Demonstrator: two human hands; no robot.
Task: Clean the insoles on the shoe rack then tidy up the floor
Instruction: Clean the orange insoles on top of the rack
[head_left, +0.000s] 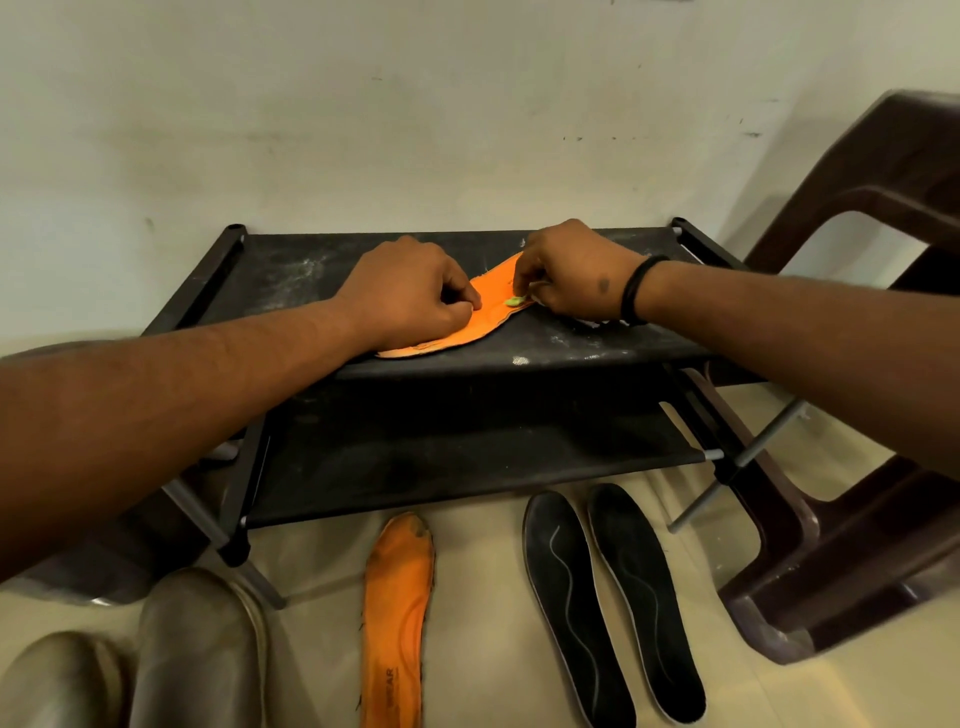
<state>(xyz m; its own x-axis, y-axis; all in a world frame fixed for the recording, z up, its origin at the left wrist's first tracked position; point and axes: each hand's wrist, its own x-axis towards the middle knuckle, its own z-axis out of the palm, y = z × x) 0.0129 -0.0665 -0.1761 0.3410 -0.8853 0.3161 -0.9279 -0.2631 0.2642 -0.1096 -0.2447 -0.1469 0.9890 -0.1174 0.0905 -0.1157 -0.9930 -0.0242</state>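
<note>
Your left hand (410, 291) pins the orange insole (467, 325) flat on the shoe rack's (291, 270) top shelf, fingers curled against it, while your right hand (566, 275) pinches a small green brush (514, 301) against its upper. Another orange insole (397, 623) and two black insoles (613, 603) lie on the floor below.

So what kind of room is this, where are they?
Probably a corner of a home, maybe near the door. A black shoe rack stands against a plain wall, insoles lie on the tiled floor, and a brown plastic chair stands beside it.
</note>
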